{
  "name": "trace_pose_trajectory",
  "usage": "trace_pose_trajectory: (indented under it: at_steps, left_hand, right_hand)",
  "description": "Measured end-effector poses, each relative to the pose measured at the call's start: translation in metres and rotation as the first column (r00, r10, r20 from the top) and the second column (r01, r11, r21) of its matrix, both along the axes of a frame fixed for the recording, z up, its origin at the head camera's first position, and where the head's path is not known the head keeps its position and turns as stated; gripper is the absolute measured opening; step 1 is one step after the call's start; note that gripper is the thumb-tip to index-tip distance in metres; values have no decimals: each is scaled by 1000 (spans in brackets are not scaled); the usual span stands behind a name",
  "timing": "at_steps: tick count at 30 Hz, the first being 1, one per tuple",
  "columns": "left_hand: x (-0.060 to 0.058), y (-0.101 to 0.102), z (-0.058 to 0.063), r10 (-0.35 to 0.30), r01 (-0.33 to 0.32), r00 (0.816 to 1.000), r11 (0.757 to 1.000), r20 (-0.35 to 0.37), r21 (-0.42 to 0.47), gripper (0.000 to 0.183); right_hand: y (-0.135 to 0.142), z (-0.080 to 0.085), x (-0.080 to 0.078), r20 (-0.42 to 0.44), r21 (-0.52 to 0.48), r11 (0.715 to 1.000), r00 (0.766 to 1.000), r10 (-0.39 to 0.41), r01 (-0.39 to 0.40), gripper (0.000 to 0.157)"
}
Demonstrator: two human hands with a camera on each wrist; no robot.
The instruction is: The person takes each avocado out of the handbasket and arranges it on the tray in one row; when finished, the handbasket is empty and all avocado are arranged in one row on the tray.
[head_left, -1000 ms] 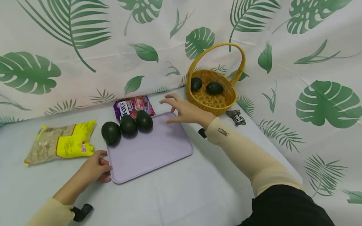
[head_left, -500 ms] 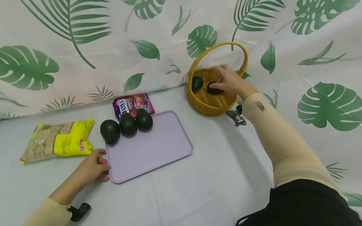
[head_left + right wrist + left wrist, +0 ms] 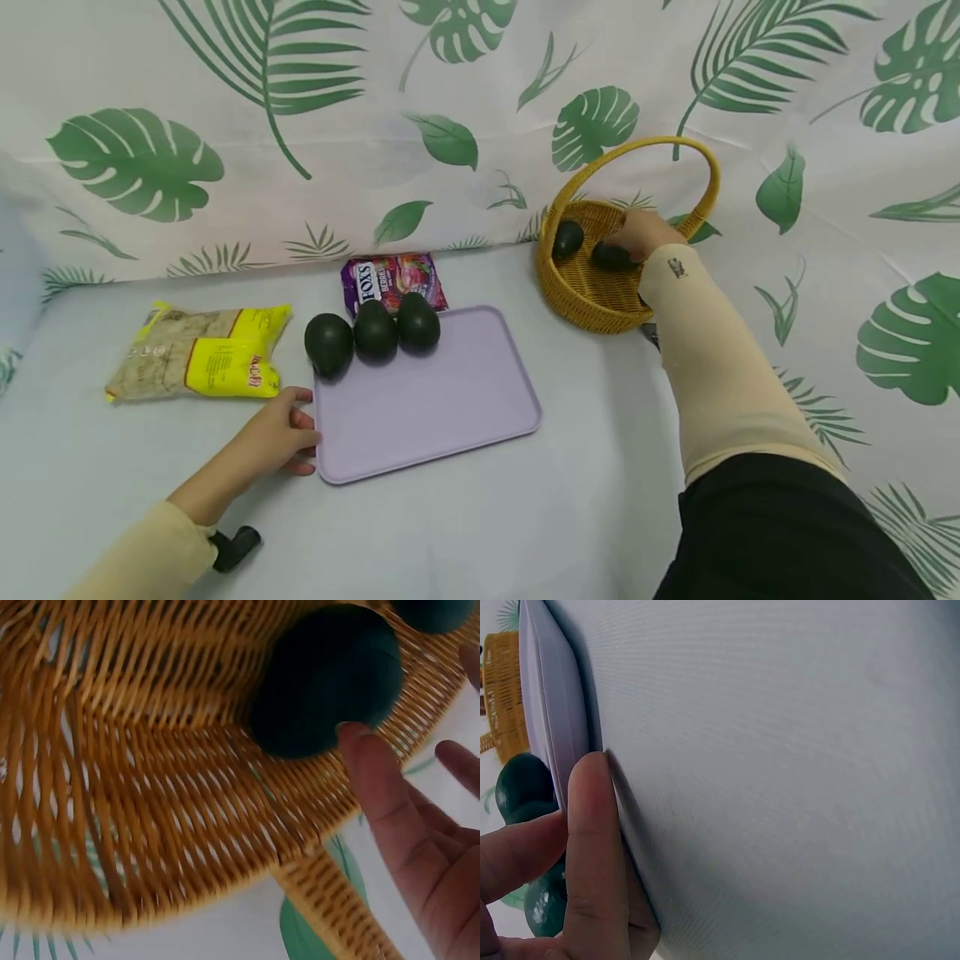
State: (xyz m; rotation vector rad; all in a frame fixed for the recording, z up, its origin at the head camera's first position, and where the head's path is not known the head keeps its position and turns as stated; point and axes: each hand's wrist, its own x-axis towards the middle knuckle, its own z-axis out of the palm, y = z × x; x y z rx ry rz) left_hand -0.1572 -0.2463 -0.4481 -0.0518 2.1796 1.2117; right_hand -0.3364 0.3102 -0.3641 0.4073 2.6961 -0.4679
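My right hand (image 3: 639,234) reaches into a yellow wicker basket (image 3: 579,307) at the back right. In the right wrist view its thumb tip meets the edge of a dark green avocado (image 3: 330,682), while the other fingers stay apart from it. A second avocado (image 3: 567,239) lies to the left in the basket. At the left edge of a lilac tray (image 3: 427,408), my left hand (image 3: 276,435) touches the rim with its fingertips. Three avocados (image 3: 375,332) sit in a row along the tray's far left corner.
Left of the tray lies a yellow and clear food bag (image 3: 202,352). Behind the avocados is a purple FOX'S candy packet (image 3: 408,279). A small dark wrapper (image 3: 651,334) shows beside the basket, partly behind the right sleeve. A leaf-print cloth (image 3: 300,208) hangs behind.
My right hand has moved from above the tray's far right corner to the right and down into the basket. The left hand has stayed at the tray edge. The head view has shifted.
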Motion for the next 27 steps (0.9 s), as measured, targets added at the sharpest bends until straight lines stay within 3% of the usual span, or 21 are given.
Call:
trace_pose_trajectory:
  at_steps: [4, 10, 16, 20, 27]
  left_hand:
    - [-1, 0, -3, 12, -12, 1000, 1000, -2, 2, 66]
    - [-4, -1, -4, 30, -30, 1000, 1000, -3, 0, 65]
    - [-5, -1, -2, 32, -32, 999, 999, 0, -15, 65]
    - [-5, 0, -1, 29, -29, 1000, 999, 0, -28, 65]
    - [-3, 1, -2, 37, -37, 999, 999, 9, -16, 64]
  right_hand:
    - [7, -18, -7, 60, 15, 1000, 998, -10, 10, 59]
    - [3, -32, -19, 147, 57, 995, 987, 69, -78, 73]
    - [2, -40, -19, 70, -51, 998, 997, 28, -25, 57]
    - [5, -38, -14, 42, -76, 997, 999, 33, -30, 59]
    - [-7, -8, 2, -105, -30, 991, 986, 127, -131, 70]
